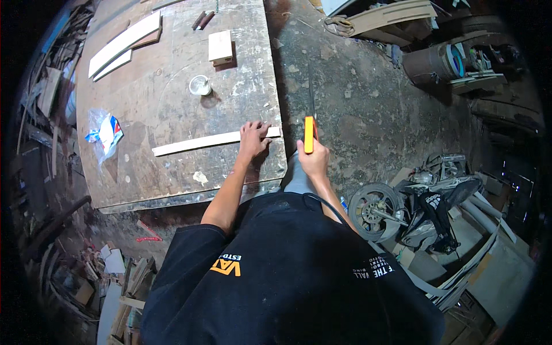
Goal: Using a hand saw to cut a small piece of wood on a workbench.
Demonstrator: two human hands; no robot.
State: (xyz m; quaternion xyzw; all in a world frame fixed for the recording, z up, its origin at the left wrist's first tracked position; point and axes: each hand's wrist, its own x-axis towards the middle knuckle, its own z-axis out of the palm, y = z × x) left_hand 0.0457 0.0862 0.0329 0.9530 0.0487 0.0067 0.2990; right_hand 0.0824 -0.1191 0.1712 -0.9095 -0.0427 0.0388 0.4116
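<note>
A long pale wooden strip (198, 142) lies across the near part of the worktable (172, 109), its right end close to the table's right edge. My left hand (253, 140) is closed over the strip near that end, pressing it against the tabletop with bent fingers. Beyond the table's right edge, my right hand (315, 159) grips a handsaw (309, 135) by its orange-yellow handle. The saw's thin blade points away from me, seen almost edge-on above the floor. Saw and strip are apart.
On the table are a white cup (200, 85), a wooden block (219, 47), pale boards (126, 43), two dark sticks (203, 20) and a plastic bag (106, 136). A wheel (375, 211) and piled scrap stand at right, a bucket (431, 64) farther off. Scrap wood lies left.
</note>
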